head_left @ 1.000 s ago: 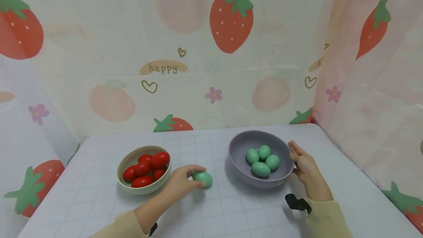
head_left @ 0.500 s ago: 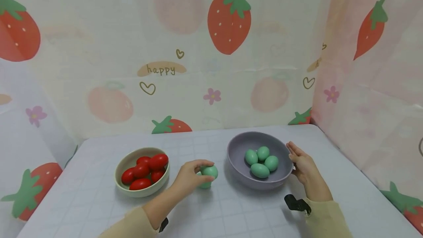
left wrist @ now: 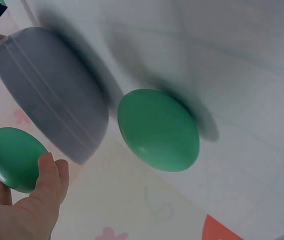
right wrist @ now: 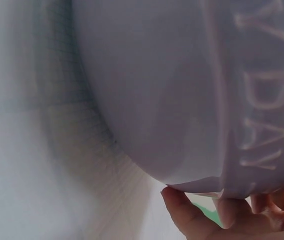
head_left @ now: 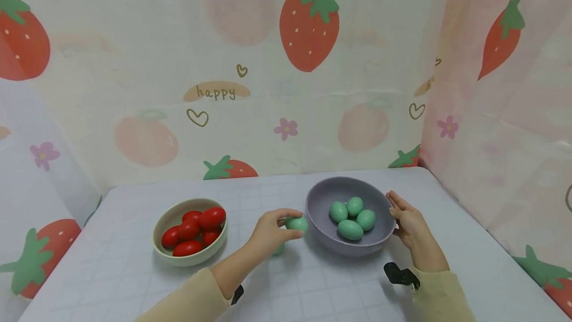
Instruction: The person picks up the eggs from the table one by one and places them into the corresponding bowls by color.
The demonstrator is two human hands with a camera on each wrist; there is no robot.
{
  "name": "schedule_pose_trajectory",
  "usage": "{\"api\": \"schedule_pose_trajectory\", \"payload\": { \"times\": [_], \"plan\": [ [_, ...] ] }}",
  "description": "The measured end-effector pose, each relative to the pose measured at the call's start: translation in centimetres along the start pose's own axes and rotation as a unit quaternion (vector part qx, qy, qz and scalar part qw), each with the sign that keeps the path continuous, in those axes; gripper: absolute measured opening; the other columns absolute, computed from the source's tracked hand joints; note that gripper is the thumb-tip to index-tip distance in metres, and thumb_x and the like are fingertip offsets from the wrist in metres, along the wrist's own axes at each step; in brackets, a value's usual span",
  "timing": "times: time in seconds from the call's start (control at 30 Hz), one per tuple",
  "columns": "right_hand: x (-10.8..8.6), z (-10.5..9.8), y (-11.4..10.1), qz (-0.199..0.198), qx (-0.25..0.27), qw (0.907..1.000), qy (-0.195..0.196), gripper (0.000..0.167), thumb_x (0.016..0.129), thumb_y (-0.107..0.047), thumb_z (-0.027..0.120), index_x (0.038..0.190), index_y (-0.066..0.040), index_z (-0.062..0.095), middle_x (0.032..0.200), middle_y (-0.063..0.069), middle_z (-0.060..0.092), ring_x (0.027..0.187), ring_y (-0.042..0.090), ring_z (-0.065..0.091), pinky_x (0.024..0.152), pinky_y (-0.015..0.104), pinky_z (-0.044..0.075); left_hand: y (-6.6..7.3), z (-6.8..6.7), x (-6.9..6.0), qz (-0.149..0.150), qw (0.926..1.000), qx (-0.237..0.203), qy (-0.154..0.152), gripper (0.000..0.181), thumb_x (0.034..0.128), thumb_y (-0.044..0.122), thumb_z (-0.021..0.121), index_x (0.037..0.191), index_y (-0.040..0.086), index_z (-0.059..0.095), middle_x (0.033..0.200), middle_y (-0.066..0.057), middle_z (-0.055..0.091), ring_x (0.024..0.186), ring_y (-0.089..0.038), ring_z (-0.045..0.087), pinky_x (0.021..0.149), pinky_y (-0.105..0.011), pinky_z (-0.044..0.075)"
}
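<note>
My left hand (head_left: 269, 232) pinches a green egg (head_left: 297, 224) between thumb and fingers, above the table just left of the purple-grey bowl (head_left: 346, 248). That held egg (left wrist: 17, 159) is also plain in the left wrist view. Another green egg (head_left: 279, 249) lies on the table, partly hidden by my left hand. Several green eggs (head_left: 350, 230) rest inside the purple-grey bowl. My right hand (head_left: 413, 225) touches this bowl's right side. In the right wrist view, fingers (right wrist: 184, 212) press on its outer wall; the thumb's contact is unclear.
A cream bowl (head_left: 189, 261) holding several red eggs (head_left: 188, 230) stands at the left on the white grid-patterned table (head_left: 304, 292). Strawberry-print cloth (head_left: 241, 128) hangs behind the table and along both sides.
My left hand has lifted its green egg and carried it right, towards the purple-grey bowl, uncovering another egg on the table. My right hand has stayed at the bowl's side.
</note>
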State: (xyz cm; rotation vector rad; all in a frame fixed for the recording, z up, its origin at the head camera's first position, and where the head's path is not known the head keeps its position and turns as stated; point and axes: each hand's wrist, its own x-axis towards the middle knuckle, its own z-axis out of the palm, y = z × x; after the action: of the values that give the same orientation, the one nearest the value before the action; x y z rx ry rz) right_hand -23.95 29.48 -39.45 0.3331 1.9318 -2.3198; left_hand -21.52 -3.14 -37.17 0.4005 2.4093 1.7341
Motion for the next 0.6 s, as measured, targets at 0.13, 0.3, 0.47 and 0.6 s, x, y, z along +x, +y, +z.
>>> {"api": "schedule_pose_trajectory", "payload": {
  "times": [0.13, 0.3, 0.47, 0.6],
  "plan": [
    [0.0, 0.0, -0.1, -0.002, -0.002, 1.0, -0.003, 0.058, 0.103, 0.0, 0.03, 0.154, -0.012, 0.006, 0.159, 0.003, 0.001, 0.146, 0.023, 0.002, 0.114, 0.057, 0.012, 0.4, 0.4, 0.6, 0.003, 1.0, -0.007, -0.003, 0.038, 0.0816, 0.007, 0.078, 0.118, 0.005, 0.068, 0.133, -0.013, 0.057, 0.126, -0.039, 0.05, 0.097, -0.044, 0.047],
    [0.0, -0.1, -0.1, -0.006, -0.002, 1.0, -0.006, 0.057, 0.103, 0.0, 0.028, 0.154, -0.011, 0.006, 0.159, 0.004, 0.0, 0.146, 0.024, 0.001, 0.115, 0.057, 0.011, 0.7, 1.2, 1.3, 0.017, 0.9994, -0.028, -0.011, 0.037, 0.0822, 0.007, 0.077, 0.117, 0.003, 0.068, 0.133, -0.015, 0.056, 0.126, -0.041, 0.05, 0.093, -0.039, 0.051],
    [0.1, -0.2, 0.1, -0.009, -0.007, 0.9999, -0.006, 0.057, 0.104, 0.0, 0.029, 0.155, -0.011, 0.007, 0.159, 0.004, 0.001, 0.146, 0.025, 0.0, 0.114, 0.059, 0.009, 1.2, 2.2, 1.9, 0.042, 0.9987, -0.029, -0.01, 0.034, 0.0806, 0.007, 0.078, 0.113, 0.003, 0.07, 0.129, -0.015, 0.059, 0.121, -0.041, 0.054, 0.088, -0.034, 0.053],
    [0.2, -0.1, 0.1, -0.011, -0.009, 0.9999, -0.006, 0.057, 0.104, 0.001, 0.028, 0.155, -0.011, 0.006, 0.159, 0.004, 0.001, 0.146, 0.024, -0.001, 0.114, 0.061, 0.009, 1.6, 2.9, 2.8, 0.036, 0.999, -0.025, -0.009, 0.033, 0.08, 0.006, 0.079, 0.112, 0.004, 0.07, 0.126, -0.013, 0.061, 0.118, -0.035, 0.058, 0.085, -0.032, 0.054]
  ]
}}
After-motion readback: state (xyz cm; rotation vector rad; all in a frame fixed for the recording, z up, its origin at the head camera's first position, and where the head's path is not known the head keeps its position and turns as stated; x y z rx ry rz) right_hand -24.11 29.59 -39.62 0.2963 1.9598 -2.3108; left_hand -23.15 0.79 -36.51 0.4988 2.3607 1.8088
